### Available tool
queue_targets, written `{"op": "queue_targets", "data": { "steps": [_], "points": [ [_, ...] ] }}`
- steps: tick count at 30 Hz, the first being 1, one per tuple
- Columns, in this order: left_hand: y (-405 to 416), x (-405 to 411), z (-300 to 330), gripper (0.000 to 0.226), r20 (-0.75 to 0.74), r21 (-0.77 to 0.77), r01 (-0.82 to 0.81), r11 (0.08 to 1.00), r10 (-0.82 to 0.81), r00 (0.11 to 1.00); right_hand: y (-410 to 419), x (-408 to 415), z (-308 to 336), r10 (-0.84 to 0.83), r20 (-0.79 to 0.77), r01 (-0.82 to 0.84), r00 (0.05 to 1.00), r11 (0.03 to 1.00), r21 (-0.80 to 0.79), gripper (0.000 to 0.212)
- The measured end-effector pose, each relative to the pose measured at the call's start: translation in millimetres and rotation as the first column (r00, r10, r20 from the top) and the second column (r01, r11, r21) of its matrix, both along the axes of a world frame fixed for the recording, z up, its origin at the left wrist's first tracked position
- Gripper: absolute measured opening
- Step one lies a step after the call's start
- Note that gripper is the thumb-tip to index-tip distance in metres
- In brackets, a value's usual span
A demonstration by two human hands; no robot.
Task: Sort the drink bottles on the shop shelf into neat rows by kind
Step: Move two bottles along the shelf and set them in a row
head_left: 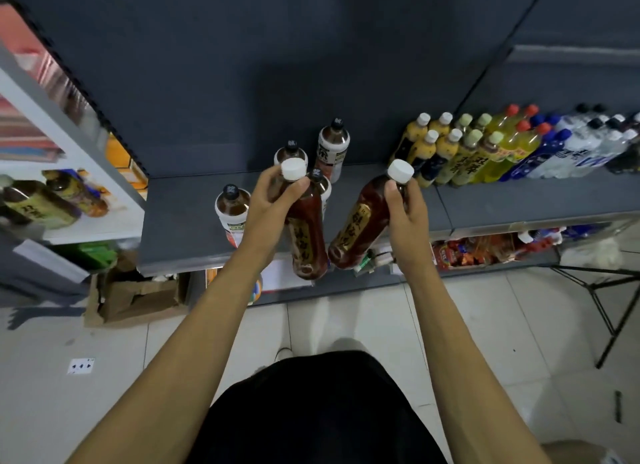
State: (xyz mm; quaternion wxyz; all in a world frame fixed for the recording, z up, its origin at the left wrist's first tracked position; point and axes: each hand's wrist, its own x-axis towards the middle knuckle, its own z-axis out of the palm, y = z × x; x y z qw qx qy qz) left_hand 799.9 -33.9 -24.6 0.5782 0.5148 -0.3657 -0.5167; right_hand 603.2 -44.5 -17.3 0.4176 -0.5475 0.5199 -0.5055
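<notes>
Here, red bottle [306,235] in left fingers [277,183], another [356,231] in right fingers [393,190]

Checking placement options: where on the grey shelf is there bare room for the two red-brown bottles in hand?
Bare shelf lies between the black-capped tea bottles and the sorted rows, and left of the tea bottles. The right stretch is packed at the back, bare only along its front edge.

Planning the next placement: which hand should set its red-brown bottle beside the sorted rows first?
Right, probably. The right hand holds its red-brown bottle nearer the sorted rows; the left hand is over the black-capped bottles.
</notes>
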Motion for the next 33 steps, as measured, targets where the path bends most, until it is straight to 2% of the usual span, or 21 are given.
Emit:
{"op": "queue_targets", "data": {
  "steps": [3, 6, 11, 13, 17, 20, 22, 24, 26, 29, 31, 33],
  "points": [
    [-4.3, -14.7, 11.6, 0.01, -0.041, 0.037, 0.06, 0.998, -0.058, 0.997, 2.1, -8.2, 10.5, -0.055, 0.049, 0.057, 0.997, 0.997, -0.043, 0.017],
    [-6.4, -38.8, 24.2, 0.021, -0.061, 0.045, 0.157, 0.986, -0.155, 0.986, 10.7, -23.5, 19.8, -0.115, 0.102, 0.121, 0.988, 0.991, -0.05, 0.032],
    [-6.7, -107.5, 48.3, 0.019, 0.024, 0.025, 0.291, 0.956, -0.292, 0.956, 31.6, -80.1, 41.4, -0.207, 0.154, 0.21, 0.966, 0.978, -0.003, 0.027],
    [-5.1, -143.3, 56.7, 0.022, 0.037, 0.013, 0.35, 0.937, -0.351, 0.936, 39.3, -113.1, 48.1, -0.214, 0.148, 0.212, 0.966, 0.977, 0.027, 0.029],
    [5.7, -225.3, 68.2, 0.031, 0.156, -0.02, 0.441, 0.897, -0.433, 0.888, 67.4, -184.7, 54.2, -0.224, 0.135, 0.217, 0.965, 0.974, 0.066, 0.028],
    [19.6, -287.9, 75.9, 0.034, 0.107, 0.02, 0.507, 0.862, -0.506, 0.856, 91.5, -235.8, 61.8, -0.277, 0.124, 0.273, 0.953, 0.961, 0.051, 0.039],
    [27.3, -326.2, 82.6, 0.038, 0.041, 0.044, 0.57, 0.821, -0.571, 0.82, 105.6, -271.4, 71.5, -0.343, 0.121, 0.342, 0.932, 0.939, 0.025, 0.035],
    [33.8, -362.2, 90.4, 0.04, 0.032, 0.023, 0.619, 0.785, -0.62, 0.784, 118.7, -306.1, 84.0, -0.397, 0.149, 0.402, 0.905, 0.916, -0.003, 0.033],
    [40.2, -394.6, 102.6, 0.032, 0.071, -0.027, 0.649, 0.76, -0.646, 0.76, 128.4, -337.0, 97.8, -0.426, 0.173, 0.438, 0.888, 0.899, -0.032, 0.035],
    [46.9, -441.2, 126.7, 0.024, 0.143, -0.098, 0.674, 0.732, -0.66, 0.738, 135.8, -377.2, 120.5, -0.456, 0.148, 0.469, 0.877, 0.88, -0.069, 0.053],
    [48.0, -468.3, 140.9, 0.023, 0.13, -0.135, 0.688, 0.713, -0.676, 0.725, 137.8, -398.4, 135.5, -0.48, 0.122, 0.491, 0.869, 0.866, -0.089, 0.067],
    [48.5, -491.1, 154.6, 0.025, 0.127, -0.157, 0.706, 0.69, -0.695, 0.707, 138.3, -417.5, 149.4, -0.512, 0.099, 0.521, 0.853, 0.846, -0.111, 0.066]
  ]
}}
